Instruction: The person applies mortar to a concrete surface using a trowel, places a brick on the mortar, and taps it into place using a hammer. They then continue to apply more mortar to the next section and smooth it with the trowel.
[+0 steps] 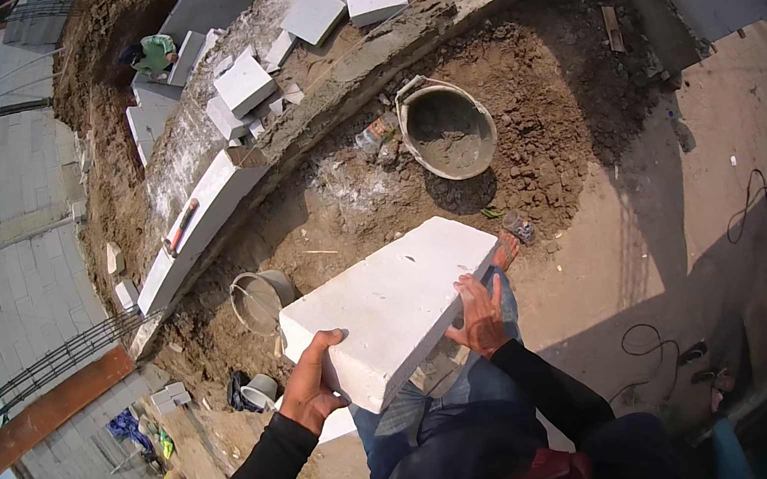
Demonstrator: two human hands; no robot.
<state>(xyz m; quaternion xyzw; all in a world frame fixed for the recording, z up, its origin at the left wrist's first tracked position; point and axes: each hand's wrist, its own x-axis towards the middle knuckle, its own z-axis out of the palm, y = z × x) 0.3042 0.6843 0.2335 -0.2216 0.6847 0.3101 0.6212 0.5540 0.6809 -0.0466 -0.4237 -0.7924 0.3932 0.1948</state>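
Observation:
A large white lightweight concrete block (392,304) is held up in front of my body, above my legs, its broad face turned upward. My left hand (315,385) grips its near left corner, thumb on top and the other fingers partly hidden against the end. My right hand (480,317) holds the right long side, its fingers spread along the edge. Beyond the block stands a bucket of grey mortar (448,130). A low wall's laid white blocks (198,220) carry a hammer-like tool with an orange-red handle (182,224).
A mortar-covered footing (392,47) runs from upper right to lower left. Loose white blocks (244,84) lie beyond it, with another person (154,57) in green farther off. A second bucket (260,301) stands left of my block. Dark cable (647,348) coils on the right ground.

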